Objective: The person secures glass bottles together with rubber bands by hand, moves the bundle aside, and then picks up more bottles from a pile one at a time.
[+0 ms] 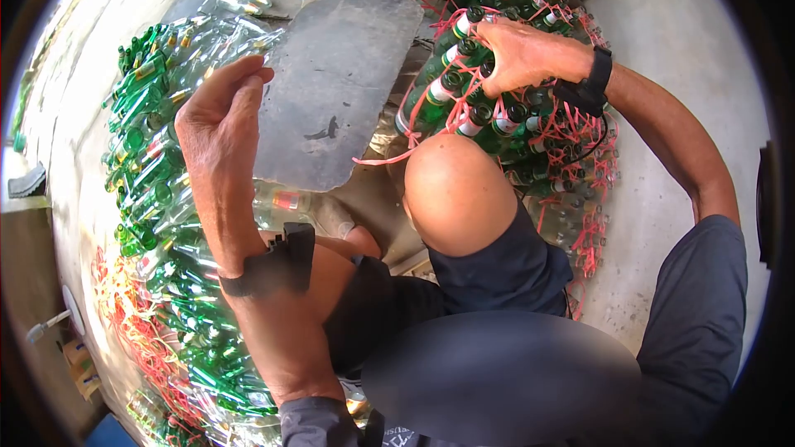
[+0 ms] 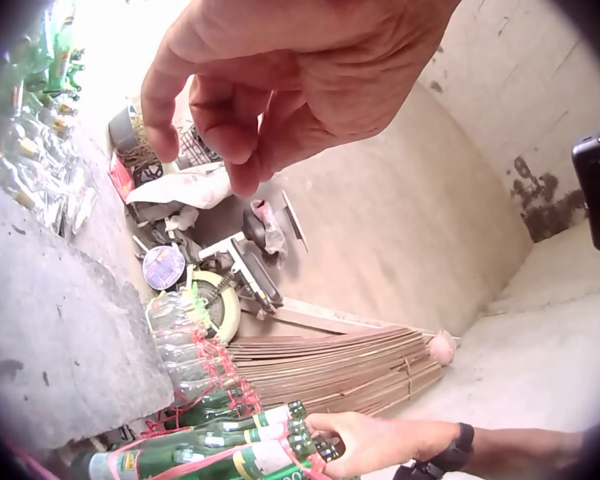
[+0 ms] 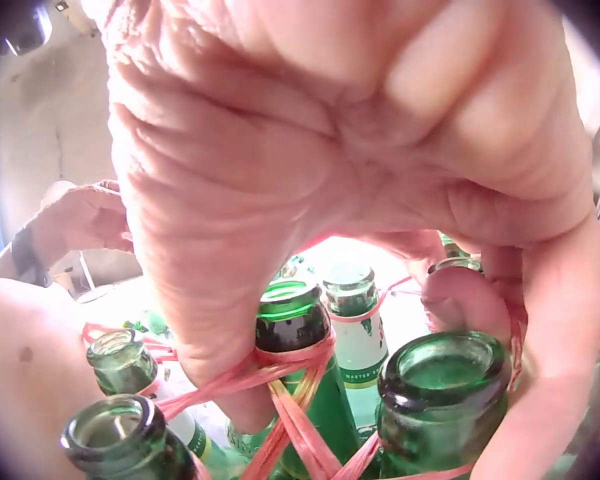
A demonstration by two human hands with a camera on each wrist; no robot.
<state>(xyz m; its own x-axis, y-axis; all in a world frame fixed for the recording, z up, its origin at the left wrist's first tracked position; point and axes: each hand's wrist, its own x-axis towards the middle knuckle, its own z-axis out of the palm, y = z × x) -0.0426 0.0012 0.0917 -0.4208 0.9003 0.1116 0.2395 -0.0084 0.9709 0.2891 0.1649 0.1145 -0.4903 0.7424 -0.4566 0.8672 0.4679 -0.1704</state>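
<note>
The left hand [image 1: 219, 116] is hovering by the left edge of the grey slab [image 1: 339, 66], while the right hand [image 1: 530, 54] is gripping among the tied green bottles [image 1: 441, 91] just right of the slab. Being free, the left could usefully be bracing the bottles on their slab side; the right should be spreading its hold over several necks, since tugging on one could be slackening the pink twine [image 3: 230, 381] or knocking glass on glass. The left is holding nothing visible, its fingers bending loosely towards the thumb, partly open. Right of the slab, the other is arching over the bottle mouths, spreading fairly wide, its thumb reaching down beside a neck where the twine is crossing and its fingers curling at others.
</note>
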